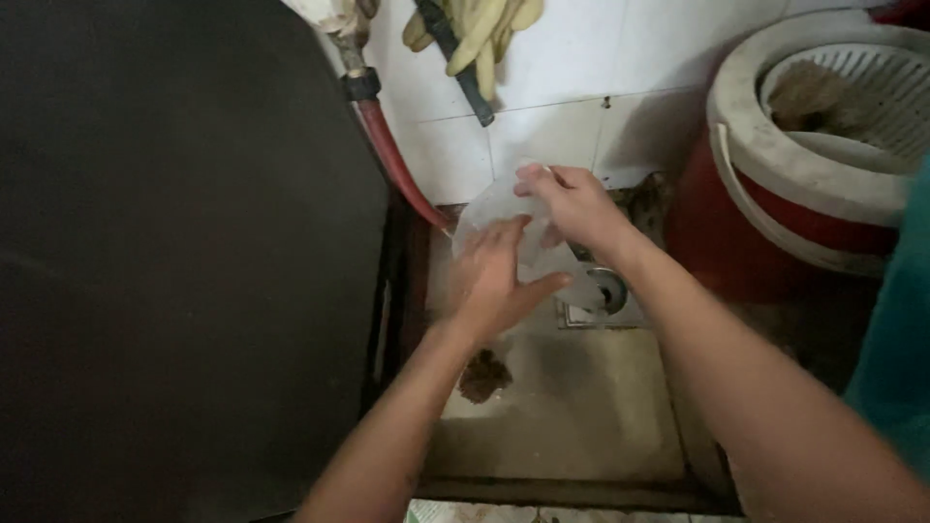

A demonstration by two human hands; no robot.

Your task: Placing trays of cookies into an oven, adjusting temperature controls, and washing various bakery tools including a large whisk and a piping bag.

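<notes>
Risking a slip: wet, translucent lid [504, 228] possibly sliding free and dropping toward the drain [605, 291] in the floor basin [572, 416] below. Being held between both hands, right hand [572, 203] pinching the top rim with curled fingers, left hand [494, 281] pressing flat and open against its face, near the red hose [392, 155].

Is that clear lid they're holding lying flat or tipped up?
Tipped up. The clear lid stands on edge over the basin floor, right hand gripping its top rim, left hand flat against its face.
</notes>
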